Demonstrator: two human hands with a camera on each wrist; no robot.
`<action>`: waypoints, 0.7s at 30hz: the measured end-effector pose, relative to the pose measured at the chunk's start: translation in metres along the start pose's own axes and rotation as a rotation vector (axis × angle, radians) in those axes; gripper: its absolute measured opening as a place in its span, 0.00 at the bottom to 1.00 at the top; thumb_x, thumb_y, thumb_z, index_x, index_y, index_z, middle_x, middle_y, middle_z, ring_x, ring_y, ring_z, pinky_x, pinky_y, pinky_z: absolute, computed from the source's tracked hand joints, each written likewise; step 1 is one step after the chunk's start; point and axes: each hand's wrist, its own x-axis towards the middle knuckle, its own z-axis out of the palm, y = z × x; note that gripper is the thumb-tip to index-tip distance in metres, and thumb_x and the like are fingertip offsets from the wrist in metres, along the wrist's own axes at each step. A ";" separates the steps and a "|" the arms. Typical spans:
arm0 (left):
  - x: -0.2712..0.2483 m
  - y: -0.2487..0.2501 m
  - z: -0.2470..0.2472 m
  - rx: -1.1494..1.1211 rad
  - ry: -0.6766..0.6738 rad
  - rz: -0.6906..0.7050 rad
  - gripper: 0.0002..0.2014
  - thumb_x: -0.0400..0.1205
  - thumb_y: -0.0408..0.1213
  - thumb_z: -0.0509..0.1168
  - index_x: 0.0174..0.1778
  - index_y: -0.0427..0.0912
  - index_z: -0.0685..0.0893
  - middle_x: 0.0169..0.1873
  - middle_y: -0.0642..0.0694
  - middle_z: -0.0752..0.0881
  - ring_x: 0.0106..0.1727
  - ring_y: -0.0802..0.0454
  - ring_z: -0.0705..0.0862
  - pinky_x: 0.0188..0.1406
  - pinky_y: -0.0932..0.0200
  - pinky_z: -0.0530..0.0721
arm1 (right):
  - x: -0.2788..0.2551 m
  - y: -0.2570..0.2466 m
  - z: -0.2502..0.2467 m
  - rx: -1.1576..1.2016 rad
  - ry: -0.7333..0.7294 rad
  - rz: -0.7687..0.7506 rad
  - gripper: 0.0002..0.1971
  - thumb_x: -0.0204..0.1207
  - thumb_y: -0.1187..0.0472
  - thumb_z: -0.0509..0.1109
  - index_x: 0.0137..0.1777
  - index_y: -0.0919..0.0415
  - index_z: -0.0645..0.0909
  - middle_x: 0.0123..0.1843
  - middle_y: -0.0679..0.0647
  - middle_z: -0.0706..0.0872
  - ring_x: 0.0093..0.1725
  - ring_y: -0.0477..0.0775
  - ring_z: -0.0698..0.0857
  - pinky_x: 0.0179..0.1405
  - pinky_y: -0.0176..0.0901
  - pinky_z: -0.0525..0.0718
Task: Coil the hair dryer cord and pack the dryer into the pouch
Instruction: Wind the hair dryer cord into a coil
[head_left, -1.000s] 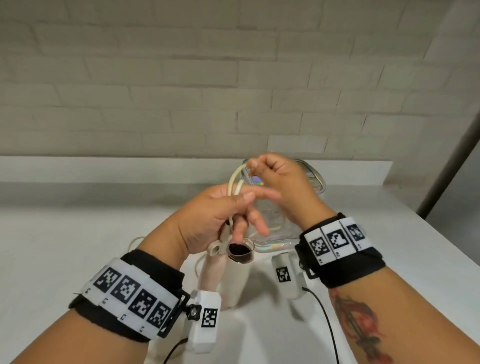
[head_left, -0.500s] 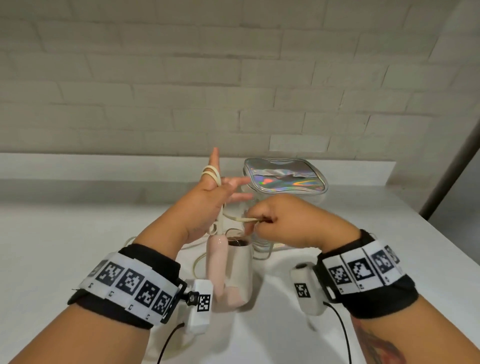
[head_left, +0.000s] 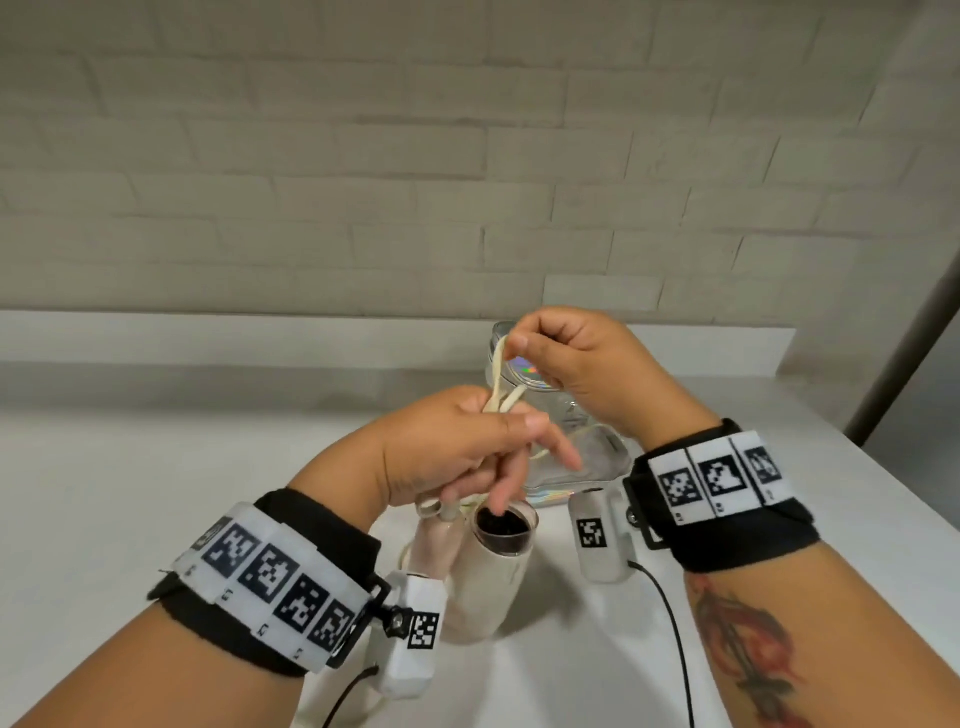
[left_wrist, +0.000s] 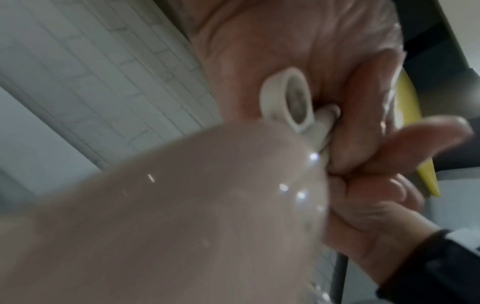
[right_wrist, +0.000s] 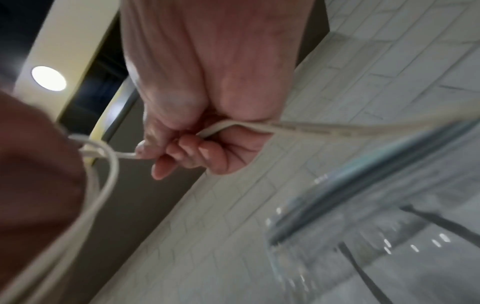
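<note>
**Winding the cord, pouch waiting**

While my left hand (head_left: 457, 447) grips the gathered loops of the cord (head_left: 500, 384) together with the end of the dryer's handle, my right hand (head_left: 566, 358) is closed in a pinch on the free run, raised just above the left. The hair dryer (head_left: 488, 571) hangs under my left hand over the white counter (head_left: 130, 493), nozzle up. The clear pouch (head_left: 582, 467) with its iridescent rim stands just behind my hands. I judge coiling is midway; next I should lay this loop into my left grip without slackening the others.
</note>
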 end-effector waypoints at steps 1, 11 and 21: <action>0.001 -0.001 0.000 -0.027 0.016 0.020 0.18 0.84 0.42 0.54 0.60 0.42 0.87 0.24 0.42 0.86 0.12 0.60 0.68 0.32 0.58 0.77 | 0.005 0.002 0.017 -0.029 -0.012 0.057 0.11 0.79 0.57 0.68 0.37 0.59 0.84 0.24 0.44 0.76 0.26 0.42 0.70 0.29 0.36 0.71; 0.016 -0.023 -0.021 -0.425 0.444 0.315 0.34 0.82 0.41 0.54 0.83 0.60 0.47 0.69 0.49 0.81 0.69 0.50 0.82 0.71 0.56 0.73 | -0.021 0.032 0.040 -0.498 -0.431 0.195 0.08 0.82 0.56 0.63 0.49 0.44 0.83 0.38 0.41 0.83 0.33 0.36 0.80 0.38 0.35 0.76; 0.003 -0.022 -0.038 0.142 0.513 -0.001 0.29 0.84 0.60 0.47 0.75 0.47 0.70 0.37 0.52 0.90 0.31 0.52 0.84 0.42 0.60 0.78 | -0.024 -0.016 -0.001 -0.288 -0.351 -0.042 0.06 0.78 0.61 0.70 0.48 0.57 0.89 0.36 0.42 0.90 0.38 0.35 0.84 0.45 0.32 0.79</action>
